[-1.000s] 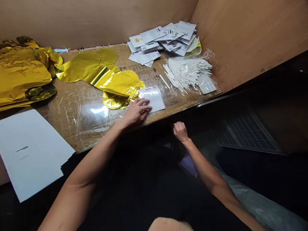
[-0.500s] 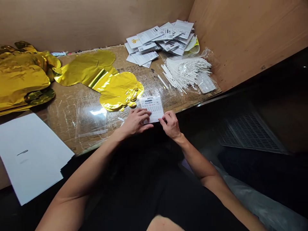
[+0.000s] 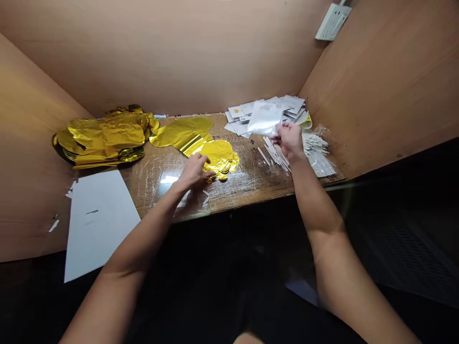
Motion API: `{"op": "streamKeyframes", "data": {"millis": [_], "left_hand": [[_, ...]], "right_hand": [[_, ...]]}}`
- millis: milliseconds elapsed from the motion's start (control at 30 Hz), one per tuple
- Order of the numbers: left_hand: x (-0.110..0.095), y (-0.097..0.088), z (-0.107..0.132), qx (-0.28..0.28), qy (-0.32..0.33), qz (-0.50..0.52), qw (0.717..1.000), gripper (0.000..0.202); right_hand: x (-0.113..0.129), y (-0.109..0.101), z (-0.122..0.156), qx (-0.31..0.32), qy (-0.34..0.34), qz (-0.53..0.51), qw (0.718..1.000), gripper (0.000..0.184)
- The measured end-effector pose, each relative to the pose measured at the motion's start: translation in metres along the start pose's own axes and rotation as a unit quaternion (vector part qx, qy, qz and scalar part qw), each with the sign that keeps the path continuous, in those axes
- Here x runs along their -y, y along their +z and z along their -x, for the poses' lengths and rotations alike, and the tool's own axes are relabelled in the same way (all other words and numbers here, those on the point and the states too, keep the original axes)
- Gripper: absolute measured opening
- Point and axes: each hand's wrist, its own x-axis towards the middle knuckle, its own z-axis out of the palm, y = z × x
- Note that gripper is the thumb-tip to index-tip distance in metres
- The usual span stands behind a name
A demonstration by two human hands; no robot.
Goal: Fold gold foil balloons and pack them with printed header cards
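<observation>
My right hand (image 3: 289, 139) pinches the near right corner of a flat white packet (image 3: 264, 118) with a glossy clear cover. The packet is held over a pile of similar packets (image 3: 235, 128) by the back wall. Beneath and beside this hand lie loose white sticks (image 3: 277, 155), partly covered by it. My left hand (image 3: 195, 172) has its fingers apart and curved at the near left edge of flat gold foil balloons (image 3: 220, 153). Whether its fingertips touch the foil, I cannot tell.
A thicker heap of gold foil (image 3: 107, 138) lies at the left. White sheets (image 3: 103, 229) overhang the front edge. More white sticks spill from a clear bag (image 3: 322, 165) at the right. Wooden panels (image 3: 186, 57) close in the bench, with a power strip (image 3: 333, 21) high up.
My right hand has carried the packet from the front edge to the pile at the back. My left hand has let go of it and moved onto the foil's edge. The view has shifted.
</observation>
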Motion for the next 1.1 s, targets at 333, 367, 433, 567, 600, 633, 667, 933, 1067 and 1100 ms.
{"op": "streamKeyframes", "data": {"millis": [333, 367, 433, 567, 600, 633, 667, 933, 1067, 1100], "left_hand": [[-0.008, -0.006, 0.002, 0.100, 0.019, -0.153, 0.983, 0.056], [-0.013, -0.006, 0.006, 0.091, 0.031, -0.170, 0.981, 0.053], [-0.020, -0.006, 0.010, 0.082, 0.060, -0.184, 0.978, 0.043], [-0.018, -0.007, 0.009, 0.103, 0.057, -0.190, 0.975, 0.031], [-0.016, -0.007, 0.008, 0.108, 0.048, -0.197, 0.973, 0.031], [-0.013, -0.008, 0.008, 0.110, 0.041, -0.202, 0.972, 0.031], [-0.009, -0.008, 0.009, 0.110, 0.038, -0.204, 0.972, 0.031], [0.009, -0.030, 0.022, 0.117, 0.026, -0.190, 0.974, 0.032], [-0.025, -0.026, 0.050, 0.117, 0.123, -0.121, 0.978, 0.072], [-0.040, -0.019, 0.061, 0.118, 0.173, -0.089, 0.974, 0.089]], "right_hand": [[-0.037, 0.095, 0.033, 0.163, 0.006, 0.357, 0.920, 0.024], [-0.044, 0.104, 0.041, 0.180, 0.007, 0.395, 0.901, 0.024], [-0.054, 0.117, 0.048, 0.200, 0.002, 0.419, 0.886, 0.020], [-0.056, 0.123, 0.043, 0.221, -0.002, 0.424, 0.878, 0.012], [-0.055, 0.121, 0.041, 0.216, -0.001, 0.420, 0.881, 0.013], [-0.054, 0.118, 0.039, 0.205, 0.001, 0.415, 0.886, 0.015], [-0.052, 0.113, 0.036, 0.191, 0.003, 0.408, 0.893, 0.018], [-0.057, 0.016, 0.071, 0.064, 0.023, 0.322, 0.944, 0.024], [-0.076, -0.031, 0.150, 0.065, 0.091, 0.112, 0.987, 0.042], [-0.079, -0.038, 0.171, 0.063, 0.111, 0.080, 0.989, 0.042]]}}
